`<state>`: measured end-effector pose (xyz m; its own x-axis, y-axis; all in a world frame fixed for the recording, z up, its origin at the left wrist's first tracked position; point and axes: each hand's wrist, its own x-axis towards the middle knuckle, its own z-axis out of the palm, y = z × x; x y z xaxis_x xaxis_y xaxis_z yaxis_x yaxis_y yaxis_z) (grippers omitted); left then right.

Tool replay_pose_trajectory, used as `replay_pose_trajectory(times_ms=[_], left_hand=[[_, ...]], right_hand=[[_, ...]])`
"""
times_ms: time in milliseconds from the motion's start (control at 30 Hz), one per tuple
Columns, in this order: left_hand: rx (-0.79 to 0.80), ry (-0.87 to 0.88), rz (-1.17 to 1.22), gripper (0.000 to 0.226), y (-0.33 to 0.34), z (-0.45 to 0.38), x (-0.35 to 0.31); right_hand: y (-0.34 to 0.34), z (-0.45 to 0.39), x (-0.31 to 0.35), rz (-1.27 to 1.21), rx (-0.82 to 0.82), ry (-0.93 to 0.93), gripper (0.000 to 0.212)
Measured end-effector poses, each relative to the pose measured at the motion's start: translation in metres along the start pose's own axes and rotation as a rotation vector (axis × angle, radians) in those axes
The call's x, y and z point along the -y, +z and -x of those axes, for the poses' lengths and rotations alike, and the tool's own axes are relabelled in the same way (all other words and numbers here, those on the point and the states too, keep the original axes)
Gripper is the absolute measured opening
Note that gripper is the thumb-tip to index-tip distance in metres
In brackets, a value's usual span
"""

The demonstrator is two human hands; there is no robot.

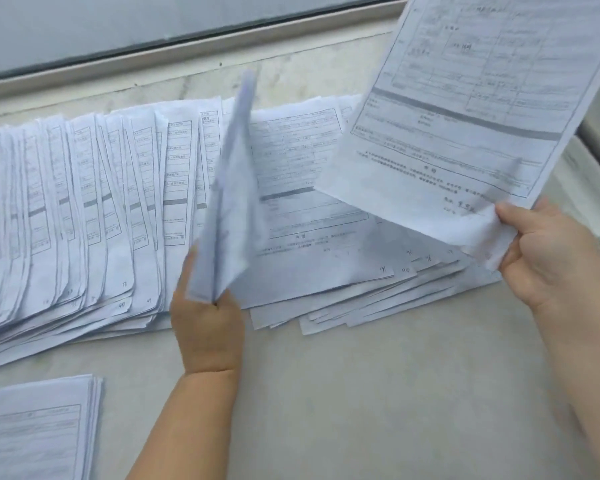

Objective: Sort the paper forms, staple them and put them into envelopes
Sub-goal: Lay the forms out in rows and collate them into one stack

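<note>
A long fan of overlapping printed paper forms lies across the pale table, with handwritten numbers on their lower corners. My left hand grips the bottom edge of a form that stands edge-on and blurred above the fan. My right hand pinches the lower right corner of another form, held up flat and tilted over the right end of the fan. No stapler or envelope shows.
A second neat stack of forms sits at the lower left corner. A window frame runs along the back of the table. A white ledge or tray edge stands at the right. Bare tabletop lies in front.
</note>
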<state>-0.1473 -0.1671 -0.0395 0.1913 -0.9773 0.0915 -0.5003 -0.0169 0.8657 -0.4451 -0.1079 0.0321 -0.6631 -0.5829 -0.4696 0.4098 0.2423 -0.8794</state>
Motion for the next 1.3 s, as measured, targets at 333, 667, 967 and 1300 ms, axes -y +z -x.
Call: replay_pose_trajectory(times_ms=[333, 667, 967, 1300], left_hand=[[-0.127, 0.115, 0.041, 0.039, -0.027, -0.015, -0.018], [0.469, 0.217, -0.338, 0.082, -0.003, -0.016, -0.002], [0.629, 0.283, -0.556, 0.063, -0.010, -0.028, -0.018], [0.859, 0.551, -0.422, 0.040, -0.067, -0.013, -0.022]], right_hand=[[0.085, 0.001, -0.015, 0.535, 0.414, 0.139, 0.015], [0.114, -0.021, -0.044, 0.788, 0.375, 0.155, 0.029], [0.093, -0.013, -0.035, 0.543, 0.261, 0.187, 0.021], [0.005, 0.160, -0.101, 0.466, -0.013, -0.001, 0.015]])
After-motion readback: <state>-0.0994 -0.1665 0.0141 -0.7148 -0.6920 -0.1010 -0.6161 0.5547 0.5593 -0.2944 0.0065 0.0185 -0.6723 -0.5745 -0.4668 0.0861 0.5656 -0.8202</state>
